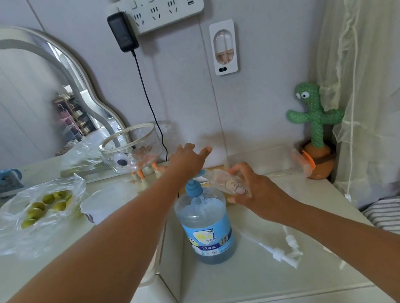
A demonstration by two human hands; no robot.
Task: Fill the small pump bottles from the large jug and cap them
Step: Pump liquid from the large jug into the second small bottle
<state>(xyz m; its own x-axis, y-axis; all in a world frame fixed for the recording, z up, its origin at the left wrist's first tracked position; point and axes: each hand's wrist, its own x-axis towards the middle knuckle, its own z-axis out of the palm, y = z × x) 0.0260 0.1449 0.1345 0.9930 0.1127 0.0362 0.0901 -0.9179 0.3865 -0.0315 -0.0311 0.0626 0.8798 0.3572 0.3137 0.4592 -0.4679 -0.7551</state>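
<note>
Here, bottle in right hand (tilted)

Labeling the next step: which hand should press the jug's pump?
Left. The left hand is over the blue pump of the jug; the right hand grips the small bottle, tilted at the spout.

Soft even daylight, faint shadows on wall, wide-angle edge bending, slight blur

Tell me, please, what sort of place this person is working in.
Most likely a bedroom or dorm room: a wavy-framed mirror stands on the left, a sheer curtain hangs beside striped bedding on the right, and a plush cactus toy sits in the corner.
</note>
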